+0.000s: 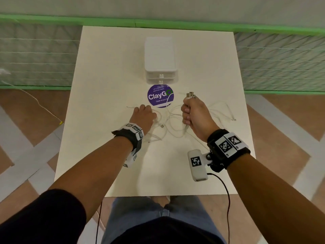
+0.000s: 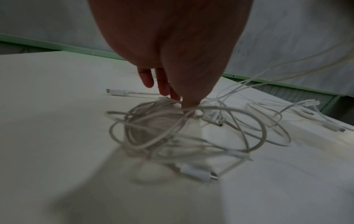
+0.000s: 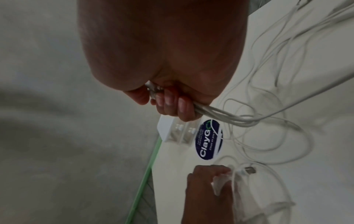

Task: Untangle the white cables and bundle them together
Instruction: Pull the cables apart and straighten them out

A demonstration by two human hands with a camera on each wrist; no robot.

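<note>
My right hand fists the gathered plug ends upright; my left hand, nearer the tangle, pinches the white cables coiled on the surface, strands trailing rightward.

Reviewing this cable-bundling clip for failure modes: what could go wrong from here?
1. The right hand grips several connector ends of the thin white cables, while loops remain tangled on the white square table; pulling may tighten knots.
2. The left hand pinches the coil; it could drag along.
3. A cable crosses the round purple sticker near the white stacked drawer box and might snag it.
</note>
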